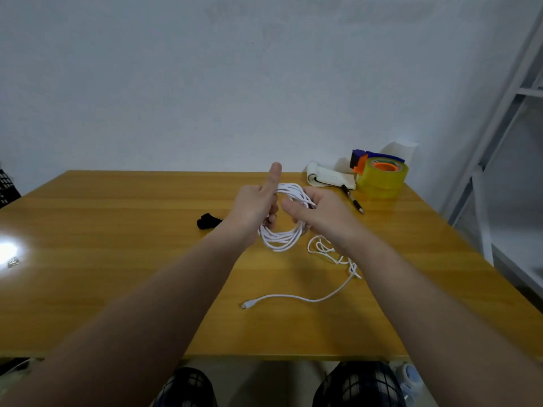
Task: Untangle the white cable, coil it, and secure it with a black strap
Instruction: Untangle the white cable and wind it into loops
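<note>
A white cable (282, 240) is partly wound into several loops held above the wooden table (117, 259). My left hand (257, 201) grips the left side of the coil, thumb pointing up. My right hand (317, 212) holds the coil's right side with curled fingers. The loose tail of the white cable runs down across the table to a connector plug (246, 304) near the middle. The black strap (208, 221) lies on the table just left of my left wrist.
At the back right of the table stand a yellow tape roll in a blue-orange dispenser (382, 173), a white power strip (329, 177) and a black pen (352, 202). A metal shelf frame (482, 177) rises to the right. Glare marks the table's left side.
</note>
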Action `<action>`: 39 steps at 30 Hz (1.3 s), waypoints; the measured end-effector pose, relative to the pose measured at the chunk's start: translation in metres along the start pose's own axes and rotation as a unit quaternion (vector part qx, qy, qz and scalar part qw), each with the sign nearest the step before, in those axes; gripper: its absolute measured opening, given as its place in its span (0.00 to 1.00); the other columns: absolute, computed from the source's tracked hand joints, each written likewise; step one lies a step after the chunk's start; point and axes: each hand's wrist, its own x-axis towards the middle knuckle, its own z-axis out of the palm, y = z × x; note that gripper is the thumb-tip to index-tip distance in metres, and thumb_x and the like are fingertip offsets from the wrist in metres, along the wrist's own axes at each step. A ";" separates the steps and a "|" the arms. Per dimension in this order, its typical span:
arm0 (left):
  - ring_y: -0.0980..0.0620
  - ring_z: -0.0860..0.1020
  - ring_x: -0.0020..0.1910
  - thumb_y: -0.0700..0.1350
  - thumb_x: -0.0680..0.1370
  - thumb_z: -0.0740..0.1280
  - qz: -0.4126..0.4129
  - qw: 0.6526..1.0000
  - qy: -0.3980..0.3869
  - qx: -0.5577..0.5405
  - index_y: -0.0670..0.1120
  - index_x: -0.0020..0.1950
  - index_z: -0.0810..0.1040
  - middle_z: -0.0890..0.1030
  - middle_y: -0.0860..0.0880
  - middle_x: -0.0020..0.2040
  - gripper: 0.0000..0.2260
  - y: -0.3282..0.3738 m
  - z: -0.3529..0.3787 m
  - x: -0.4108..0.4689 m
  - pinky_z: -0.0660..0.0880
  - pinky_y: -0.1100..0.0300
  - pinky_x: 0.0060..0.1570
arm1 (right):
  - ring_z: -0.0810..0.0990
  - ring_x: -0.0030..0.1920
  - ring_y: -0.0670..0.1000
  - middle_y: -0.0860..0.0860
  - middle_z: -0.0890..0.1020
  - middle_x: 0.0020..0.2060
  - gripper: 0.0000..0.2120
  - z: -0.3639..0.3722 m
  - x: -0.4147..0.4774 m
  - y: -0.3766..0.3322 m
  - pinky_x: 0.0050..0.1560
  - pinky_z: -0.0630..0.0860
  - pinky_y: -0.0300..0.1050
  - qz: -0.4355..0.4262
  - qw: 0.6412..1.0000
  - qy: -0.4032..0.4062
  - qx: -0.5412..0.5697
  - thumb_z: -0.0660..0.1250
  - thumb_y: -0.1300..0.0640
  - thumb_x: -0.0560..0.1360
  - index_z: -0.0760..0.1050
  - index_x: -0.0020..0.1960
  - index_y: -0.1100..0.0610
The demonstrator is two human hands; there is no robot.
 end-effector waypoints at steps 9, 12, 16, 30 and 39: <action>0.53 0.61 0.23 0.62 0.79 0.53 -0.118 0.937 -0.256 -0.207 0.45 0.33 0.66 0.61 0.50 0.25 0.24 -0.001 -0.010 0.003 0.65 0.63 0.27 | 0.69 0.29 0.40 0.43 0.72 0.29 0.08 -0.005 0.012 0.000 0.33 0.64 0.35 -0.087 0.983 0.094 -0.129 0.61 0.52 0.79 0.73 0.44 0.54; 0.54 0.59 0.24 0.66 0.75 0.57 -0.124 0.929 -0.274 -0.218 0.47 0.29 0.65 0.59 0.50 0.25 0.25 -0.004 -0.008 -0.004 0.58 0.62 0.28 | 0.66 0.25 0.41 0.45 0.70 0.23 0.15 -0.006 0.015 -0.001 0.30 0.63 0.40 -0.051 0.992 0.071 -0.088 0.61 0.51 0.79 0.73 0.37 0.56; 0.56 0.54 0.20 0.60 0.75 0.63 -0.066 0.970 -0.188 -0.142 0.50 0.28 0.62 0.56 0.53 0.23 0.22 -0.006 0.001 -0.008 0.53 0.63 0.22 | 0.66 0.23 0.45 0.47 0.74 0.20 0.21 -0.017 0.016 -0.004 0.26 0.61 0.38 0.007 0.997 -0.008 -0.070 0.63 0.49 0.77 0.76 0.37 0.67; 0.49 0.85 0.43 0.52 0.73 0.59 -0.074 0.905 -0.260 -0.328 0.47 0.18 0.68 0.85 0.45 0.43 0.23 -0.007 -0.046 -0.020 0.79 0.61 0.29 | 0.57 0.19 0.44 0.45 0.63 0.17 0.19 -0.041 0.022 0.015 0.23 0.52 0.37 0.033 0.989 0.041 0.137 0.60 0.48 0.77 0.69 0.33 0.59; 0.45 0.73 0.68 0.46 0.81 0.54 -0.036 0.869 -0.141 -0.473 0.49 0.32 0.74 0.80 0.40 0.60 0.19 -0.009 -0.039 -0.010 0.71 0.52 0.64 | 0.59 0.21 0.44 0.52 0.67 0.28 0.18 0.011 0.003 0.034 0.23 0.57 0.38 0.131 0.979 -0.157 -0.012 0.50 0.48 0.82 0.70 0.42 0.57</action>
